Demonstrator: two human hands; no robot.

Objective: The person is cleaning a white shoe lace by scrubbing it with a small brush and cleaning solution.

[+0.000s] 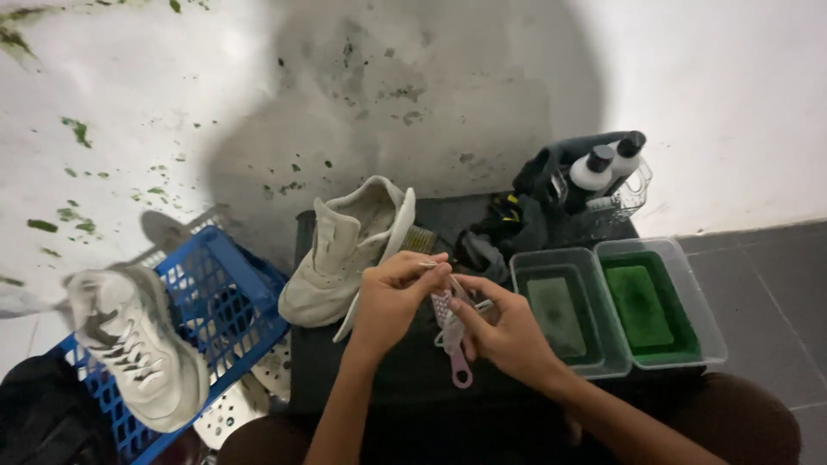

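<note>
**Hands working a small pink brush**

Both hands are meeting over the dark table (pixel 362 379). The right hand (pixel 508 331) is gripping a slim pink plastic brush (pixel 454 340); the left hand (pixel 396 293) is pinching closed at its bristled head. A scuffed white sneaker (pixel 340 254) is lying just beside them.

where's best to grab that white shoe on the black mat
Grip the white shoe at its open collar, coming from above on the right: it lies on its side against the black mat, opening up, with the blue basket close on its left.
</note>
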